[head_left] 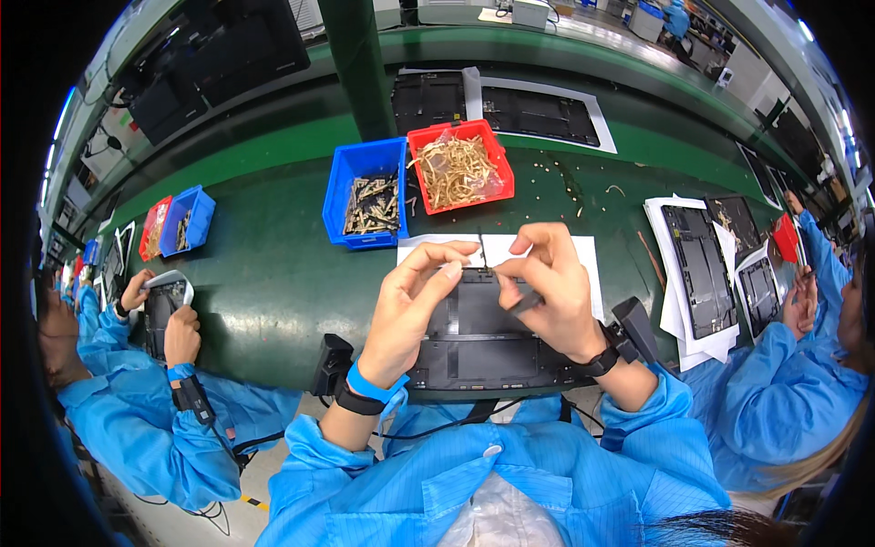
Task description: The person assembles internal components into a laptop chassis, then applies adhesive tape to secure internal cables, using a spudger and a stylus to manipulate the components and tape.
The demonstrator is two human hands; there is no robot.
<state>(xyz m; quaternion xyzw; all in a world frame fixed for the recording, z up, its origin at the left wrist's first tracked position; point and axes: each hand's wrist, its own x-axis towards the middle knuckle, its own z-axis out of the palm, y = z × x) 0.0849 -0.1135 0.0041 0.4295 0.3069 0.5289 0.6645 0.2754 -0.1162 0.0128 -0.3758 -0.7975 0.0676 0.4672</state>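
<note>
At the far left of the green desk (273, 273), a co-worker in a blue coat (155, 438) holds a black flat rectangular panel (164, 314) in both hands, with a small blue plastic bin (189, 219) and a red one (155, 228) behind it. Toward the middle stands a larger blue plastic bin (365, 242) of dark and gold-coloured strips; touching its right side is a red plastic bin (463, 201) full of thin gold-coloured strips. Nearer the person, the left hand (406, 305) has thumb and forefinger brought together at the upper edge of a wide black flat device panel (483, 319); whether they grip anything, I cannot tell. That panel lies on white paper (584, 264) directly before the person, under both hands. A narrow black strip (481, 242) stands upright between the fingertips. The right hand (561, 292), fingers curled, grips a slim dark grey object (527, 303), its fingertips just beside the strip. Farther right, black rectangular panels (700, 269) lie on white sheets, near another co-worker in blue (775, 392).
</note>
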